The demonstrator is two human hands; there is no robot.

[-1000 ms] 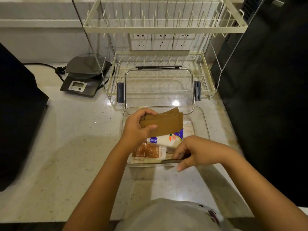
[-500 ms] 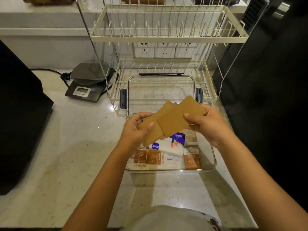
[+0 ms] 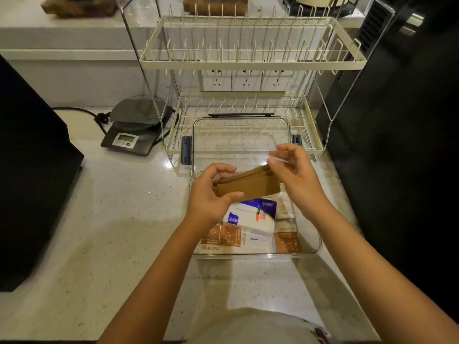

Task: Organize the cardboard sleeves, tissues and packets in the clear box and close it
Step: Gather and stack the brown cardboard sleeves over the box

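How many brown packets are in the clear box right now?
2 show: one packet at the box's front left, one packet at the front right. The tissues and sleeves may hide more.

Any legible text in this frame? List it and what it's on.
None reads cleanly.
White tissue pack with blue patches: print blurred.
Brown-and-white dotted packets: characters along the edge, seen upside down, too blurred to quote.
Grey kitchen scale: display blank, buttons too small.
Brown cardboard sleeves: no print visible.
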